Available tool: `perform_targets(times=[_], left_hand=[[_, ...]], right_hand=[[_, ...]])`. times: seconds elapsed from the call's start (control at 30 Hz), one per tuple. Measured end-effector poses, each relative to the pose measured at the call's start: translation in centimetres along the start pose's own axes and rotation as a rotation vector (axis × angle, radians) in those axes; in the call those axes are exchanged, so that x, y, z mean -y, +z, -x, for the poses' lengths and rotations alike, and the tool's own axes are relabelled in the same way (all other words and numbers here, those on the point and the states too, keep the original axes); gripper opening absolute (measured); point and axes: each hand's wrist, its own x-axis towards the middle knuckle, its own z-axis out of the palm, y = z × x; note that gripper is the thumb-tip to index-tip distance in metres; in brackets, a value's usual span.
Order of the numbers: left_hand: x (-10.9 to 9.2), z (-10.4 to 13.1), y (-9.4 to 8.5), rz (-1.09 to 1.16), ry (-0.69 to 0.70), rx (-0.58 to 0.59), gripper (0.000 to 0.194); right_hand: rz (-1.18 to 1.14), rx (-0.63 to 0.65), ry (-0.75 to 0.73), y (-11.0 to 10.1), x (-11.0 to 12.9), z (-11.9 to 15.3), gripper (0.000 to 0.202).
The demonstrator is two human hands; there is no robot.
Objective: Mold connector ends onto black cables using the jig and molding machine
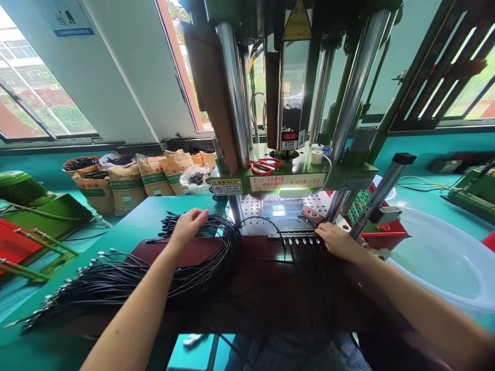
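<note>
My left hand (pixel 189 225) hovers over a coiled bundle of black cables (pixel 226 242), beside their black plug ends (pixel 169 222). Its fingers are curled, and whatever they may hold is hidden. My right hand (pixel 333 238) is at the right end of a narrow metal fixture bar (pixel 278 236), fingers closed together; what lies under the fingertips cannot be seen. Several silver connectors (pixel 303 241) sit side by side along the bar, their black cables hanging toward me. One single cable (pixel 266 218) arcs from the coil toward the bar.
A green press (pixel 294 175) with steel columns stands over a perforated plate (pixel 251 208). Red-handled scissors (pixel 266 166) lie on it. More cables (pixel 104 283) with metal ends spread left. At right are a red control box (pixel 365 211) and a white tub (pixel 441 252). Paper sacks (pixel 126 188) line the wall.
</note>
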Motion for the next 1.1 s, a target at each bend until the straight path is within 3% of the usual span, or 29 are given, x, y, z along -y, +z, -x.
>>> perform_targets(times=[0.03, 0.1, 0.17, 0.23, 0.3, 0.4, 0.47, 0.57, 0.67, 0.77, 0.9, 1.0, 1.1], left_hand=[[-2.0, 0.9, 1.2, -0.008, 0.165, -0.026, 0.021], [-5.8, 3.0, 4.0, -0.013, 0.421, 0.053, 0.025], [-8.3, 5.3, 6.7, -0.024, 0.541, 0.223, 0.025], [-9.1, 7.8, 8.9, 0.008, 0.546, 0.416, 0.014], [-8.2, 10.4, 10.3, -0.023, 0.517, 0.581, 0.020], [-5.2, 14.0, 11.2, -0.171, 0.492, 0.758, 0.033], [-3.3, 15.7, 11.5, -0.173, 0.473, 0.797, 0.030], [-2.3, 16.6, 11.9, -0.105, 0.455, 0.743, 0.014], [-3.2, 16.3, 12.9, -0.044, 0.318, 0.753, 0.021], [-4.5, 15.8, 15.0, 0.092, -0.011, 0.892, 0.039], [-5.5, 15.4, 18.9, 0.437, -0.416, 1.096, 0.039], [-5.9, 14.2, 21.4, 0.612, -0.518, 1.107, 0.040], [-6.4, 11.9, 23.0, 0.672, -0.488, 1.060, 0.031]], right_hand=[[0.019, 0.007, -0.024, -0.1, 0.6, -0.1, 0.028], [0.058, 0.015, -0.043, -0.1, 1.4, -0.4, 0.025], [0.091, 0.022, -0.042, -0.2, 1.9, -0.6, 0.023], [0.111, 0.036, -0.034, -0.2, 2.0, -0.8, 0.023], [0.115, 0.070, -0.030, -0.3, 1.8, -0.9, 0.024], [0.088, 0.146, -0.025, -0.5, 1.2, -1.2, 0.023], [0.052, 0.194, -0.011, -0.9, 0.9, -1.6, 0.022], [-0.019, 0.242, 0.048, -1.6, 0.4, -2.5, 0.024], [-0.109, 0.262, 0.119, -2.6, -0.3, -3.5, 0.025], [-0.201, 0.226, 0.158, -3.5, -1.2, -4.7, 0.022], [-0.319, 0.147, 0.189, -4.5, -2.3, -6.6, 0.017], [-0.399, 0.125, 0.220, -4.8, -2.6, -8.4, 0.009], [-0.447, 0.089, 0.284, -4.6, -2.4, -10.4, 0.012]])
